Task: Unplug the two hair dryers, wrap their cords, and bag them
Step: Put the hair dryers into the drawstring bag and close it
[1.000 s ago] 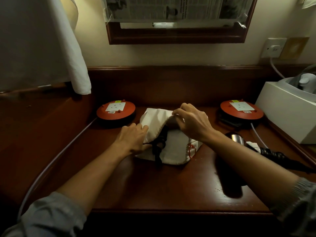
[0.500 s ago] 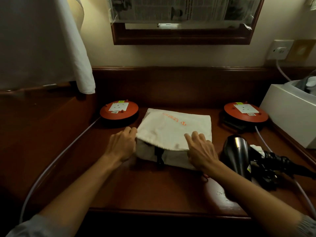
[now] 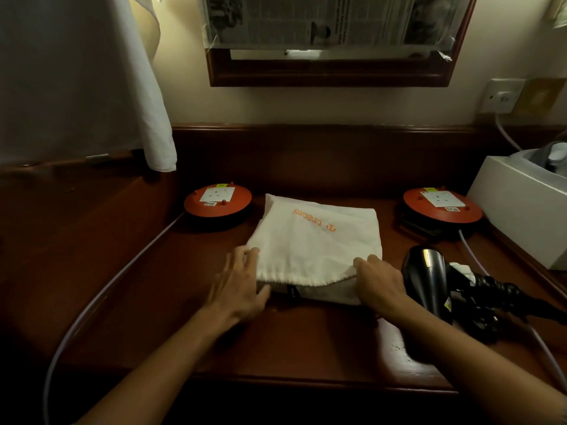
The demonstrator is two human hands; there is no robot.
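A white cloth bag (image 3: 316,243) with orange lettering lies flat in the middle of the wooden desk (image 3: 276,342), its top flap folded toward me. A dark bit of a hair dryer shows under the flap's near edge. My left hand (image 3: 239,286) rests open at the bag's left near corner, fingers spread. My right hand (image 3: 379,283) presses on the bag's right near corner, fingers bent over the flap. A second black hair dryer (image 3: 429,277) lies to the right of the bag, its black cord (image 3: 491,296) bunched beside it.
Two round red socket reels stand at the back, one left (image 3: 217,199) and one right (image 3: 441,205). A white box (image 3: 515,207) sits at the far right. A pale cable (image 3: 101,299) runs along the desk's left side. White cloth (image 3: 76,75) hangs at upper left.
The bag's flap has been folded over and laid flat. Both hands slid down to the bag's near corners. The second hair dryer has come into view at the right.
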